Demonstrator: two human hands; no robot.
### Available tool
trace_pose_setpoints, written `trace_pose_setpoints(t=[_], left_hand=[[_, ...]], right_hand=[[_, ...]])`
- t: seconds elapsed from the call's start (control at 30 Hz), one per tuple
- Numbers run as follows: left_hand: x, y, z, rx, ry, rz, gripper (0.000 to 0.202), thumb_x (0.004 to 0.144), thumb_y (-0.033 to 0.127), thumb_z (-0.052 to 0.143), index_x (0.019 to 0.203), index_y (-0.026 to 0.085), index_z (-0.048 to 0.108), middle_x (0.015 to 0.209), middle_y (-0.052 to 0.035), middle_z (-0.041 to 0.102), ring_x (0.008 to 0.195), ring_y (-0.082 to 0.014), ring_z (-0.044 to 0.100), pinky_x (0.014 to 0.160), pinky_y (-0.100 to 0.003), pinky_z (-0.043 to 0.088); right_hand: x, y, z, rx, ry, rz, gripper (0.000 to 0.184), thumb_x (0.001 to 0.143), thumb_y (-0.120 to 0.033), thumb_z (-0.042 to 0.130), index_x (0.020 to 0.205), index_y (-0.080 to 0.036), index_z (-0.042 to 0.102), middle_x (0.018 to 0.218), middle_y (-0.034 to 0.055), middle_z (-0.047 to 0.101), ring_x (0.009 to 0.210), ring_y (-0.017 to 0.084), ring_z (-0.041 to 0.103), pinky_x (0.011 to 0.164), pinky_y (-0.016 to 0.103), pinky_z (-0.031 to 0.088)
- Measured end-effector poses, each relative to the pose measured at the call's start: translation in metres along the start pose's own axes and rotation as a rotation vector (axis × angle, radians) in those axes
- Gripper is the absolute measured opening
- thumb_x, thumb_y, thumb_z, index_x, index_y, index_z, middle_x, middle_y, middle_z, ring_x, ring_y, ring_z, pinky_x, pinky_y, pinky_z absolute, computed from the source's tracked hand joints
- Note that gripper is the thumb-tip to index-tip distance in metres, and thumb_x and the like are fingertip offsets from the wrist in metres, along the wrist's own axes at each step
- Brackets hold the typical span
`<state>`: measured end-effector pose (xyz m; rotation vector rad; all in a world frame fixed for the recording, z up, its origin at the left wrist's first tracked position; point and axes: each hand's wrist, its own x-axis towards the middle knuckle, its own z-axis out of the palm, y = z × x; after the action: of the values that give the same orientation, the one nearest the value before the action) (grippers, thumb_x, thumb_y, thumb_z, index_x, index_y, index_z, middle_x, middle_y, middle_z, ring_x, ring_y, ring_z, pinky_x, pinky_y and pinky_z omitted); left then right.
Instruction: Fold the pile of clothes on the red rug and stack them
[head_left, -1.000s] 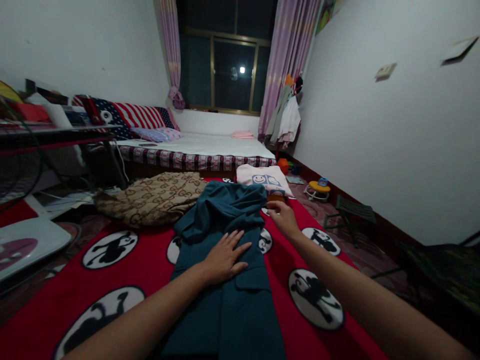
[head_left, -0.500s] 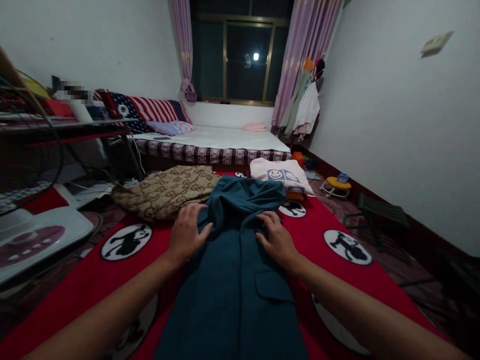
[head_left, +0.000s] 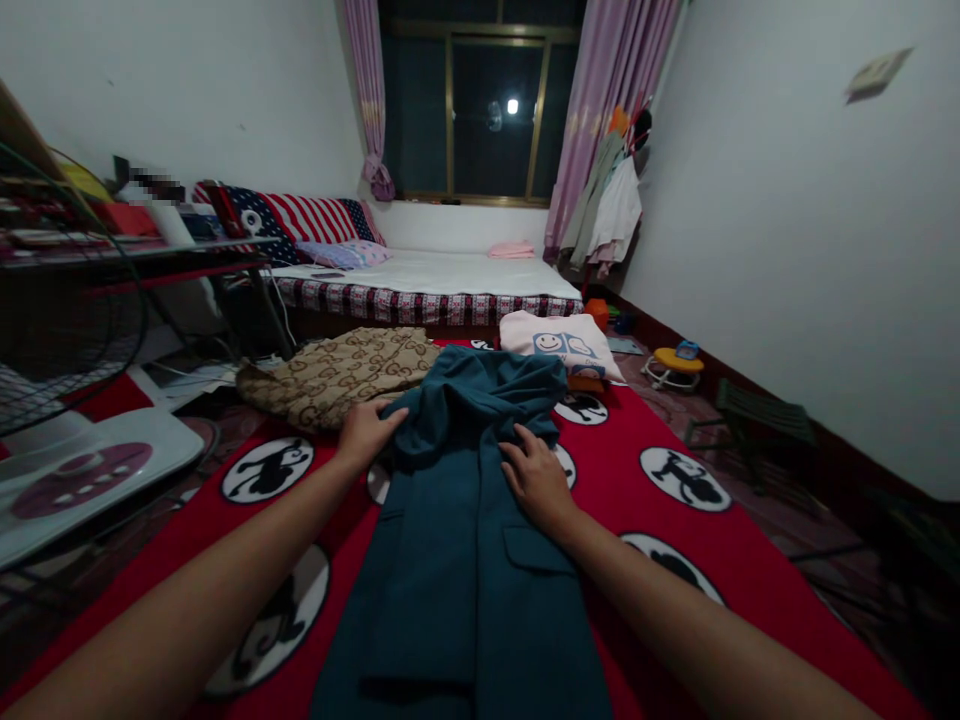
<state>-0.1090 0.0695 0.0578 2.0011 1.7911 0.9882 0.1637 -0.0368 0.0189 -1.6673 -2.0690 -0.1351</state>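
A dark teal jacket (head_left: pixel 435 590) with flap pockets lies spread lengthwise in front of me, its far end bunched in loose folds. At the upper left of those folds, my left hand (head_left: pixel 371 430) pinches the jacket's cloth between thumb and fingers. My right hand (head_left: pixel 536 475) rests on the jacket's right side above a pocket flap, its fingers stretched and somewhat apart. Beyond my left hand is a brown patterned garment (head_left: pixel 352 370), close to the teal cloth. A folded pale pink top (head_left: pixel 562 340) with a smiley print lies beyond the jacket at the right.
Under the clothes is a red blanket (head_left: pixel 615 490) with white round animal prints. A fan (head_left: pixel 67 340) and a cluttered desk (head_left: pixel 225 245) stand left. The bed (head_left: pixel 450 275) is at the back; a yellow stool (head_left: pixel 675 362) and a dark folding stool (head_left: pixel 765 412) are right.
My left hand has moved slightly left and away from me and now pinches the jacket's cloth. The jacket's left front has shifted, uncovering its left pocket. My right hand stays on the jacket.
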Motion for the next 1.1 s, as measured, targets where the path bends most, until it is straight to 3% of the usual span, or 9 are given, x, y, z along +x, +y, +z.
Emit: trace_pose_setpoints(t=[0.13,0.23,0.33,0.47,0.53,0.6,0.77,0.9,1.1], left_hand=[[0.006,0.003,-0.041,-0.319,0.299,-0.01,0.044,0.084,0.048,0.049,0.107,0.013,0.063,0.108,-0.007,0.07,0.096,-0.0215,0.065,0.084,-0.031,0.053],[-0.005,-0.005,-0.075,-0.576,0.468,-0.037,0.038,0.075,0.049,0.061,0.098,0.019,0.064,0.104,-0.0023,0.071,0.093,-0.0229,0.065,0.087,-0.037,0.054],[-0.025,-0.03,-0.099,-0.513,0.296,-0.007,0.028,0.063,0.046,0.068,0.083,0.027,0.066,0.095,0.0039,0.072,0.089,-0.0231,0.065,0.087,-0.041,0.053],[-0.045,-0.074,-0.117,-0.004,-0.165,0.195,0.02,0.058,0.042,0.058,0.047,0.026,0.058,0.096,0.0033,0.072,0.094,-0.0263,0.062,0.089,-0.044,0.049],[-0.047,-0.085,-0.122,0.257,-0.222,0.227,0.023,0.061,0.035,0.049,0.043,0.023,0.056,0.097,-0.0001,0.072,0.093,-0.0268,0.062,0.087,-0.043,0.047],[-0.046,-0.082,-0.122,0.376,-0.162,0.208,0.023,0.064,0.027,0.043,0.053,0.021,0.063,0.099,-0.0031,0.072,0.092,-0.0254,0.063,0.086,-0.04,0.047],[-0.029,-0.03,-0.084,0.271,-0.064,0.316,0.033,0.076,0.026,0.043,0.093,0.019,0.071,0.099,-0.0075,0.071,0.093,-0.0241,0.064,0.089,-0.037,0.048],[-0.012,0.013,-0.018,0.15,-0.075,0.417,0.032,0.08,0.023,0.048,0.105,0.018,0.069,0.108,-0.0083,0.069,0.102,-0.0234,0.062,0.096,-0.037,0.047],[-0.001,0.053,0.072,0.031,-0.017,0.276,0.038,0.09,0.029,0.05,0.123,0.015,0.06,0.12,-0.0112,0.064,0.112,-0.0227,0.059,0.1,-0.035,0.044]], right_hand=[[-0.003,0.0,-0.003,0.052,0.063,0.051,0.023,0.09,-0.027,0.052,0.109,-0.016,0.061,0.136,0.0163,0.042,0.11,0.026,0.054,0.09,0.04,0.048],[-0.004,0.0,-0.004,0.071,0.079,0.062,0.019,0.09,-0.027,0.053,0.104,-0.015,0.06,0.123,0.0144,0.049,0.104,0.024,0.055,0.088,0.037,0.047],[-0.005,0.0,-0.004,0.064,0.083,0.057,0.016,0.09,-0.025,0.053,0.1,-0.015,0.06,0.112,0.0122,0.054,0.101,0.023,0.054,0.087,0.034,0.046],[-0.004,0.001,-0.002,0.05,0.085,0.036,0.012,0.09,-0.024,0.053,0.096,-0.016,0.06,0.102,0.0095,0.058,0.098,0.022,0.052,0.086,0.033,0.043],[-0.004,0.002,0.0,0.05,0.094,0.037,0.011,0.09,-0.024,0.055,0.095,-0.017,0.06,0.1,0.0088,0.059,0.096,0.022,0.052,0.085,0.033,0.042],[-0.003,0.003,0.002,0.047,0.104,0.038,0.01,0.089,-0.023,0.056,0.094,-0.017,0.061,0.099,0.0083,0.06,0.094,0.022,0.052,0.084,0.032,0.042],[-0.003,0.004,0.004,0.032,0.12,0.028,0.008,0.088,-0.022,0.056,0.093,-0.017,0.061,0.097,0.0079,0.06,0.092,0.022,0.052,0.081,0.032,0.041],[-0.002,0.004,0.003,0.046,0.12,0.025,0.008,0.088,-0.022,0.055,0.093,-0.018,0.06,0.097,0.0079,0.06,0.092,0.022,0.051,0.081,0.032,0.041],[-0.002,0.003,0.001,0.076,0.109,0.031,0.009,0.088,-0.02,0.053,0.093,-0.017,0.06,0.098,0.0087,0.061,0.093,0.023,0.053,0.083,0.034,0.043]])
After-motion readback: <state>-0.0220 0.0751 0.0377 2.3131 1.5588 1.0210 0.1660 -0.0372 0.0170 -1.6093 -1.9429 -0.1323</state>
